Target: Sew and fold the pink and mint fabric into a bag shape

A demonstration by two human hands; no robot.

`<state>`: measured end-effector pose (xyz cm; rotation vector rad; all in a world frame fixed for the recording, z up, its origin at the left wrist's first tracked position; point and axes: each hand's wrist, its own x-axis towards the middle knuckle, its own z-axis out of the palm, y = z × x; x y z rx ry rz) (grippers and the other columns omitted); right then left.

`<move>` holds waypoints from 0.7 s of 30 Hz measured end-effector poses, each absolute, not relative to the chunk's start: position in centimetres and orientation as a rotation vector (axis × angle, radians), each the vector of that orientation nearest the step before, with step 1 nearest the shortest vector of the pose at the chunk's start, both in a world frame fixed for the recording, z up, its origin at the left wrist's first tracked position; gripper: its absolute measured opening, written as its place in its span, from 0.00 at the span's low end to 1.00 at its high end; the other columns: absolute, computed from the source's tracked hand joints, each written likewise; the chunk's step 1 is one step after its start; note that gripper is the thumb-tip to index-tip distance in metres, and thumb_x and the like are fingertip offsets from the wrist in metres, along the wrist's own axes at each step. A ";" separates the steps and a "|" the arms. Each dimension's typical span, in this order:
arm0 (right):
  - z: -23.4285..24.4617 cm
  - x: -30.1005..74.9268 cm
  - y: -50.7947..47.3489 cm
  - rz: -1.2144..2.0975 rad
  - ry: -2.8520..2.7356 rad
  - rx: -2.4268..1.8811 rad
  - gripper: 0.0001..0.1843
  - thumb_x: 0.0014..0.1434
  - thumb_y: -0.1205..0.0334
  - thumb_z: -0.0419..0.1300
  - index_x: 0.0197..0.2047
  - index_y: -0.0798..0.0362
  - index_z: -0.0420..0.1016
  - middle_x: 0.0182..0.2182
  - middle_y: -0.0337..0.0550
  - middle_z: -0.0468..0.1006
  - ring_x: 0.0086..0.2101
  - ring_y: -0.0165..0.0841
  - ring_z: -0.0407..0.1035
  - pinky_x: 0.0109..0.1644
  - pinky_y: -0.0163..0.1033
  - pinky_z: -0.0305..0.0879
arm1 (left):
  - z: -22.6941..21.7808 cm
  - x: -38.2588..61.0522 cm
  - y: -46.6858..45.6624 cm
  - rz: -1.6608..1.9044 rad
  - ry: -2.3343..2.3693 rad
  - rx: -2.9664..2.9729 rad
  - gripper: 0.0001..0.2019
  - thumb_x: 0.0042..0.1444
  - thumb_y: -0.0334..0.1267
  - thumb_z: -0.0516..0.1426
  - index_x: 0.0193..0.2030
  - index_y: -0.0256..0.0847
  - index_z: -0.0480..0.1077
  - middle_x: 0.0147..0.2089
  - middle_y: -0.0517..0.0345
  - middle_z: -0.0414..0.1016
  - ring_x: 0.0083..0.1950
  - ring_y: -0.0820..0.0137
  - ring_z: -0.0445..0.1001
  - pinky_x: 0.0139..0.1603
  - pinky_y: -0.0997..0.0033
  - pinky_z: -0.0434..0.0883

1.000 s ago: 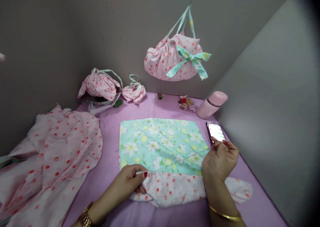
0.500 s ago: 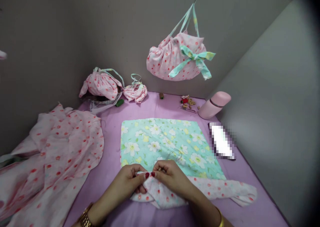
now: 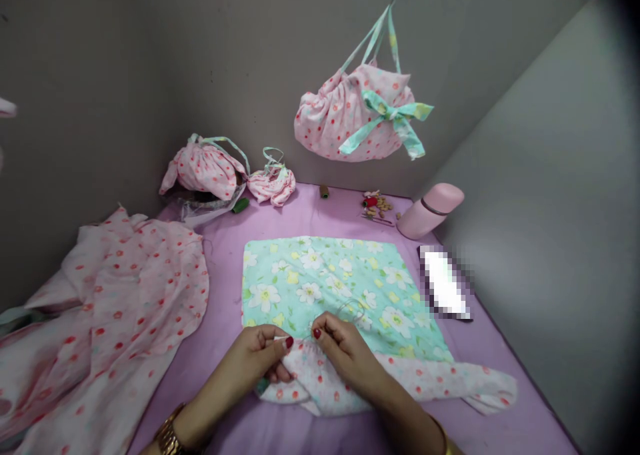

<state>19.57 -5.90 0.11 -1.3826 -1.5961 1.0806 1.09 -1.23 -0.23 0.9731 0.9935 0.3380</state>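
Looks mid-stitch: left hand pinches the folded edge of the pink strip, right hand pinched shut at the seam just beside it, needle too small to see, thread loop just beyond on the green cloth; drawing it through needs that left pinch held.

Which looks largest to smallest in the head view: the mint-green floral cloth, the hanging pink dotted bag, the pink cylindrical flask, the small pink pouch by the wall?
1. mint-green floral cloth
2. hanging pink dotted bag
3. pink cylindrical flask and small pink pouch: about alike, not ranked.
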 end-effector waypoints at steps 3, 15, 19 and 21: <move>0.2 19.5 -6.0 1.014 -1.673 -1.371 0.11 0.62 0.61 0.50 0.30 0.53 0.68 0.22 0.35 0.65 0.24 0.27 0.59 0.28 0.32 0.55 | -0.1 1.1 -1.2 0.344 0.984 0.984 0.19 0.42 0.53 0.60 0.28 0.36 0.70 0.15 0.62 0.72 0.17 0.75 0.69 0.20 0.77 0.61; -0.1 19.3 -5.9 1.041 -1.697 -1.389 0.10 0.56 0.66 0.56 0.34 0.50 0.79 0.27 0.38 0.80 0.26 0.30 0.72 0.30 0.33 0.64 | -0.2 1.1 -1.1 0.342 0.971 0.996 0.20 0.43 0.54 0.59 0.28 0.36 0.70 0.15 0.62 0.72 0.17 0.74 0.69 0.22 0.76 0.62; 0.0 19.3 -5.9 1.047 -1.700 -1.373 0.10 0.56 0.67 0.56 0.34 0.50 0.79 0.27 0.38 0.80 0.26 0.30 0.72 0.29 0.33 0.64 | -0.1 1.1 -1.1 0.335 0.972 0.994 0.20 0.43 0.54 0.60 0.29 0.35 0.71 0.15 0.61 0.72 0.18 0.74 0.69 0.22 0.76 0.63; 0.0 19.3 -5.9 1.049 -1.704 -1.369 0.10 0.56 0.67 0.56 0.35 0.49 0.79 0.27 0.38 0.80 0.26 0.30 0.72 0.29 0.33 0.64 | -0.1 1.1 -1.1 0.339 0.973 0.996 0.20 0.43 0.53 0.60 0.29 0.35 0.71 0.15 0.61 0.72 0.18 0.74 0.69 0.21 0.76 0.62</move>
